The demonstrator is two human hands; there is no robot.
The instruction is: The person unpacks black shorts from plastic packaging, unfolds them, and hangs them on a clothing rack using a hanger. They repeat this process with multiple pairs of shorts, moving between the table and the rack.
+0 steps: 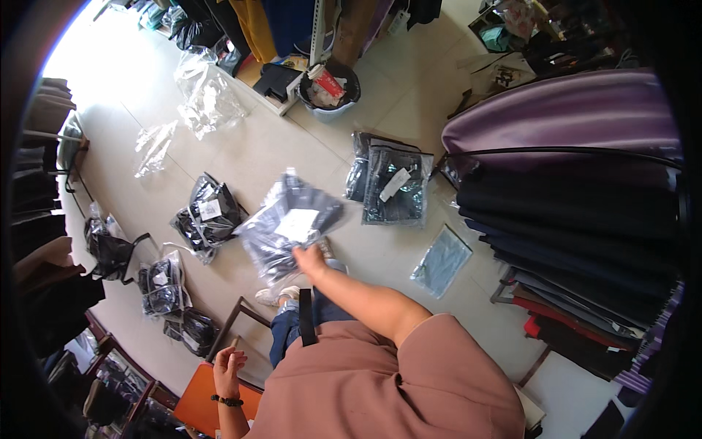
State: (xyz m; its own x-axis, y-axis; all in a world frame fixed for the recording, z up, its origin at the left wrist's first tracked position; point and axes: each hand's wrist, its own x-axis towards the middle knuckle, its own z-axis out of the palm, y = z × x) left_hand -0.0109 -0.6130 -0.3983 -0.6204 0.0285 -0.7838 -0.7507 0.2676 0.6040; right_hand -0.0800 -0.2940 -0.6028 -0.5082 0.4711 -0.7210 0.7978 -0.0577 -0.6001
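My right hand grips the near edge of a clear plastic bag of folded dark clothing with a white label, held over the floor and slightly blurred. My left hand, a beaded bracelet at its wrist, is raised beside an orange seat, its fingers loosely curled; whether they hold anything cannot be told. To the left on the floor lies a tied bundle of bagged black garments. Beyond my right hand, bagged dark garments are stacked, a white tag on top. A flat light-blue packet lies nearer.
Several more bagged bundles lie at the left. Loose clear plastic is on the floor near a waste bin with a red cup. Hanging garments fill the right side; more clothes hang at the left.
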